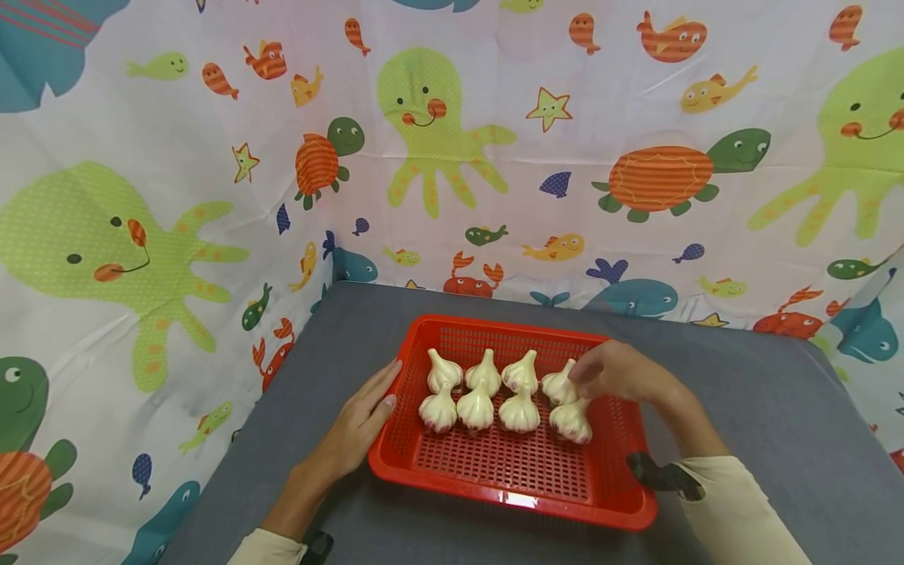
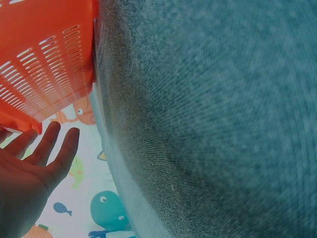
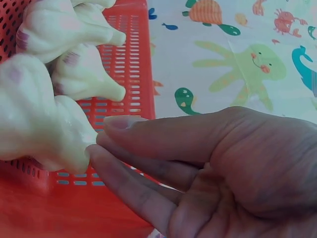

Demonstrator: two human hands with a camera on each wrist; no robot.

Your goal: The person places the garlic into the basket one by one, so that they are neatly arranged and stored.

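Note:
A red perforated plastic basket (image 1: 621, 463) holds several white garlic bulbs (image 1: 519, 412) with purple-tinged bases, laid in two rows. My right hand (image 1: 610, 373) reaches over the basket's right side to the rearmost bulb at that end (image 1: 558, 386). In the right wrist view its thumb and fingertips (image 3: 124, 122) pinch the stem end of this garlic bulb (image 3: 74, 134), which lies against another bulb (image 3: 22, 106). My left hand (image 1: 356, 424) is at the basket's left rim, fingers extended along it; the left wrist view shows those fingers (image 2: 64, 148) at the rim's underside.
The basket stands on a grey cloth-covered table (image 1: 741, 392). A white curtain (image 1: 523, 173) printed with sea animals hangs behind and to the left. Dark wrist straps (image 1: 660, 475) sit at the cuffs of the cream sleeves (image 1: 741, 510).

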